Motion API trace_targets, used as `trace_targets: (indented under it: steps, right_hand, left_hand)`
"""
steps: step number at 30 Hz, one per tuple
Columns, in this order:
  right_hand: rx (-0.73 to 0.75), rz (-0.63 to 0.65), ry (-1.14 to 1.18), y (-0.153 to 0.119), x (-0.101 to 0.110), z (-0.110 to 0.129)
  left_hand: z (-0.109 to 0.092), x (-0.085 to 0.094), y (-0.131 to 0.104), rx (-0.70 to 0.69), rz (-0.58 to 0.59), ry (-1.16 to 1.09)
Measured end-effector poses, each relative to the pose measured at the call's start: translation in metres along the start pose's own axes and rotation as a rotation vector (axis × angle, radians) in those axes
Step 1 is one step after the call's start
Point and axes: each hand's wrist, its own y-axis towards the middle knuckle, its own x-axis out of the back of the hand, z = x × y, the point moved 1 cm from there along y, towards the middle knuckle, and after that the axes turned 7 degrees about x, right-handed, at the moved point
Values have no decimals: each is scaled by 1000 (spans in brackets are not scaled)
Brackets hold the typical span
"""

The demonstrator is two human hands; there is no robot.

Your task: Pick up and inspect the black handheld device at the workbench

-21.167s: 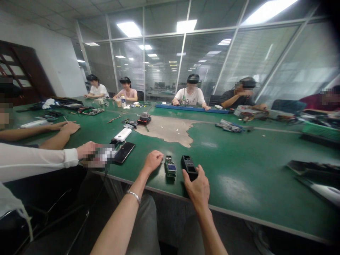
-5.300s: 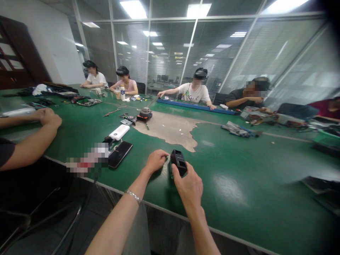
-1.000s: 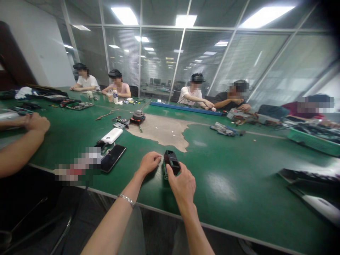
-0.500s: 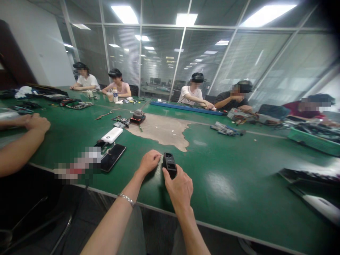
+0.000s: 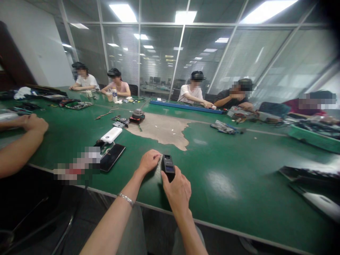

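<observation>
My right hand (image 5: pixel 178 186) grips a black handheld device (image 5: pixel 168 166) by its near end, thumb on the left side and fingers on the right. A small bluish screen, a row of small buttons and a dark recess at the far end show on its upper face. Just left of the device, my left hand (image 5: pixel 150 161) rests on the green table (image 5: pixel 247 156) with its fingers curled in. Nothing shows in that hand, and it does not hold the device. A metal bracelet (image 5: pixel 125 199) circles my left wrist.
Left of my hands lie a black phone (image 5: pixel 113 158) and a white power bank (image 5: pixel 111 135). A co-worker's arm (image 5: pixel 22 152) rests at far left. Beyond are a speaker-like part (image 5: pixel 137 115), a grey-blue tool (image 5: pixel 225 127) and a green basket (image 5: pixel 313 138). Several people sit across the table.
My right hand has shifted slightly left and turned the device a little. Its near window, dark before, now appears bluish. My left hand stays where it was.
</observation>
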Motion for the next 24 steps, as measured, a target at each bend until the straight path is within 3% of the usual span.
trace_targets:
  steps: [8,16,24]
  right_hand:
    - [18,-80,95,1,-10,-8]
    - [-18,4,54,4,-5,-1]
    - [-6,-8,39,1,-2,1]
  left_hand:
    - [-2,0,0,-3,6,10]
    - [-3,0,0,-2,4,14]
    - [-4,0,-1,-24,16,14]
